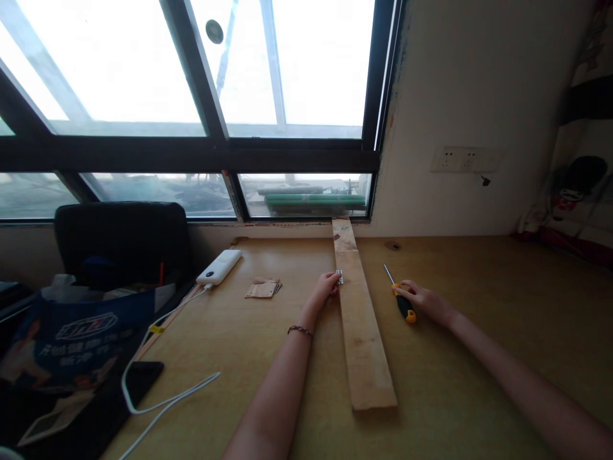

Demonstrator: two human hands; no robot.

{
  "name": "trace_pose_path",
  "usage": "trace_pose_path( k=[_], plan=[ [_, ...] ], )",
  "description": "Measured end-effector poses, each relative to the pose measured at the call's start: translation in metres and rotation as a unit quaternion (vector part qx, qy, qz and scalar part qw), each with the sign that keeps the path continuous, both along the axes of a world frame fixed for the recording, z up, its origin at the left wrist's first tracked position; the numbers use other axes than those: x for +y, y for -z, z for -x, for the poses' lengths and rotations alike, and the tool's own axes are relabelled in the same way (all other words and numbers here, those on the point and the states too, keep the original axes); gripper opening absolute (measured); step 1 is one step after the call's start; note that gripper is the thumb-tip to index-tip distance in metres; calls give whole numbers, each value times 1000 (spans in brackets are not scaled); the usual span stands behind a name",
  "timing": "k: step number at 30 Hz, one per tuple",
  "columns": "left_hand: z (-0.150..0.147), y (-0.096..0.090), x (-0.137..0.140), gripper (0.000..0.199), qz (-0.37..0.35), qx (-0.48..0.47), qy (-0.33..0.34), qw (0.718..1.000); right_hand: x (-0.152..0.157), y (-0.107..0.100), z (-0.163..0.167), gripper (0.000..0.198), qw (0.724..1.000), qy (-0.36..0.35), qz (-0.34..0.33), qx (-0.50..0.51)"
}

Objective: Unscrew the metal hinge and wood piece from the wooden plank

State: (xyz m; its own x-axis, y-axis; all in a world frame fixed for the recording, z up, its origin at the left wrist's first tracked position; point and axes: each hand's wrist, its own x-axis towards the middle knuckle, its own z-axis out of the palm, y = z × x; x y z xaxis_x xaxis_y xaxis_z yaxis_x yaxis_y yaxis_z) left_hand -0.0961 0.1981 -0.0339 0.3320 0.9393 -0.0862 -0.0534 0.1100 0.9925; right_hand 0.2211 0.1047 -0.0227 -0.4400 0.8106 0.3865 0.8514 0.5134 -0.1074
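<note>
The wooden board (pixel 364 332) lies flat on the table (pixel 454 396), its long axis running nearly up and down the frame with a slight lean: the far end sits at the upper centre, just under the window (pixel 297 150), and the near, wider-looking end reaches the lower part of the frame right of centre. The screwdriver (pixel 405 308) lies right of the board, its shaft pointing to the upper left and its black and yellow handle to the lower right. The left hand (pixel 328 285), at the centre, is mostly curled, thumb and fingers grasping a small metal plate (pixel 340 276) at the board's left edge. The right hand (pixel 424 299) is loosely bent, its fingertips touching the screwdriver's handle near the shaft; whether they have closed firmly around it I cannot tell. The board passes between the two hands, touching or just beside the left one and apart from the right, while the metal plate is at the left fingertips and the screwdriver just left of the right palm. Left of centre, a small flat packet (pixel 261 289) rests beside some screws (pixel 278 288).
</note>
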Motion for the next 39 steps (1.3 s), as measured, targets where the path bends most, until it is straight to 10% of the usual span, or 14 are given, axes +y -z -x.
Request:
trace_pose_path(
  k=[7,14,22,27,39],
  plan=[
    [1,-2,-3,32,-16,7,-7,1000,8,-37,65,54,989,16,-64,134],
    [0,0,-1,30,-16,-18,-6,1000,28,-30,170,39,971,-44,26,233],
    [-6,5,1,28,-22,11,-73,997,40,-16,171,37,968,-11,35,247],
    [1,-1,-5,32,-151,12,-206,967,41,-20,174,29,977,-20,21,211],
    [10,-11,-15,10,-276,126,-99,948,41,-19,173,27,971,-22,32,238]
  ],
)
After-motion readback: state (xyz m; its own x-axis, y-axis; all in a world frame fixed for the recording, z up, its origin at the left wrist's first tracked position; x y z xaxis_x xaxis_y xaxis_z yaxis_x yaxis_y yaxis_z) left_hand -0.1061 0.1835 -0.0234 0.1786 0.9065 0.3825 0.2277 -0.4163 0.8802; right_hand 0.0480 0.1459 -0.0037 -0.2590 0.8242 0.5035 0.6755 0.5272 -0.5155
